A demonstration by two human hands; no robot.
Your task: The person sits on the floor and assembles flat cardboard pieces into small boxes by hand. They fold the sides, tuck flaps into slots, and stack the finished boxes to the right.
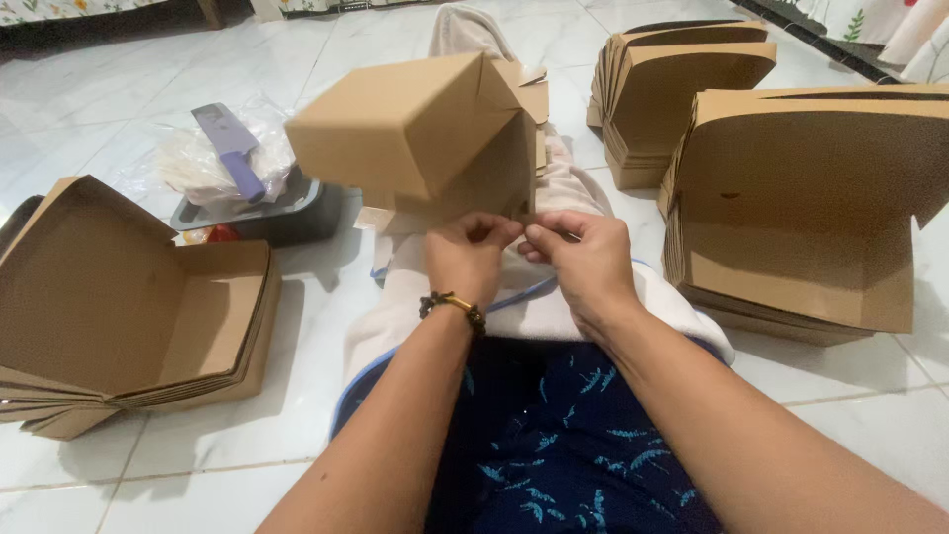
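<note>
Pinching the lower edge of a brown cardboard box point(415, 138) held above the lap, left hand point(465, 259) and right hand point(583, 259) meet, fingertips clamped on it; box stacks point(801, 227) lie near on the tiled floor point(99, 129).

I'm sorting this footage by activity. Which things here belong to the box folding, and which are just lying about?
In use:
- brown cardboard box, pinched at its lower edge by the left hand and right hand
- stacks of folded boxes, left and right

Lying about:
- purple cleaver
- grey tray
- plastic bag
</note>
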